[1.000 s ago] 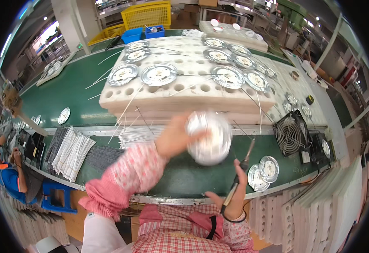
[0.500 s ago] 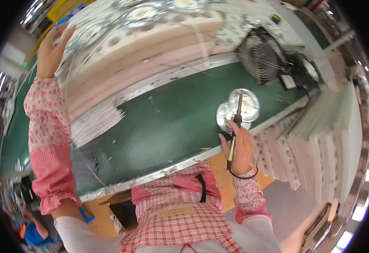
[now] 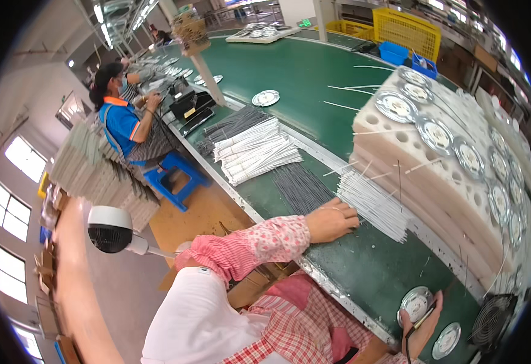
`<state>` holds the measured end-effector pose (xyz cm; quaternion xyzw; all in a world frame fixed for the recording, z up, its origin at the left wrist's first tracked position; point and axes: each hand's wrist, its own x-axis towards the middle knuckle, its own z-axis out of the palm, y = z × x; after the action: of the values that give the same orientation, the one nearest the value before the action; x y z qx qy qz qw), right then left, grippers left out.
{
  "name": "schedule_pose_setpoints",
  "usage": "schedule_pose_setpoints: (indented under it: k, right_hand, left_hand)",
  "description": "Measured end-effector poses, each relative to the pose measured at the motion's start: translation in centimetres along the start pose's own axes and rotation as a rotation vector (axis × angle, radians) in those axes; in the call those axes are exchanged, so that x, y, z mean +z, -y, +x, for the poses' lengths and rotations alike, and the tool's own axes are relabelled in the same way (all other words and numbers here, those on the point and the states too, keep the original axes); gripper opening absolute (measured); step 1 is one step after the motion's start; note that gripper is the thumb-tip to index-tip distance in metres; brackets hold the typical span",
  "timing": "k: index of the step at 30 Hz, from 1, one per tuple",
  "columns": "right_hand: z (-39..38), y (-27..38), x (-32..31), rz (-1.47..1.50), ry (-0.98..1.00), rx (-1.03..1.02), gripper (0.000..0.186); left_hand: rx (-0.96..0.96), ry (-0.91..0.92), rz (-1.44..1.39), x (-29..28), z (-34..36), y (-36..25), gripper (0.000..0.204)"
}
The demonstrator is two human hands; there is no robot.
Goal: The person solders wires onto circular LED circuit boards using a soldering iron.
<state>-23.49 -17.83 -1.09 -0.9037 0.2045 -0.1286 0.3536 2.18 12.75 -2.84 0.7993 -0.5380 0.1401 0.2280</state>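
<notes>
My left hand (image 3: 332, 222) is at the near edge of the green bench, fingers curled over the ends of loose white wires (image 3: 371, 203) and dark wires (image 3: 299, 189); what its fingertips hold is unclear. A tied bundle of white wires (image 3: 253, 151) lies beyond. At lower right my right hand (image 3: 422, 330) grips a black-handled soldering iron (image 3: 426, 315), thumb and fingers around a silver disc (image 3: 415, 298). A second disc (image 3: 446, 340) lies to its right. A stack of pale foam trays (image 3: 426, 200) bearing wired silver discs (image 3: 435, 133) stands beyond my hands.
A co-worker (image 3: 119, 121) works on a blue stool (image 3: 174, 185) at left. A white fan (image 3: 110, 229) stands by my left arm, a black fan (image 3: 489, 321) at right. Yellow crates (image 3: 405, 33), blue bins (image 3: 393, 53) and a foam tray (image 3: 262, 34) are at the back.
The view has swung left. My left hand has left the discs atop the foam stack and come down to the wires. My right hand with the iron remains by the two discs.
</notes>
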Motion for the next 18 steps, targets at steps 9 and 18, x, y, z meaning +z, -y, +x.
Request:
schedule_pose_setpoints:
  k: [9, 18]
  right_hand:
    - [0.9, 4.3, 1.9, -0.140, 0.080, -0.292, 0.095]
    - [-1.2, 7.2, 4.8, 1.267, 0.059, 0.141, 0.102]
  left_hand:
    - [-0.363, 0.073, -0.516, -1.8, 2.9, -1.8, 0.009]
    - [-0.447, 0.182, -1.018, -0.3, 6.8, -12.0, 0.007]
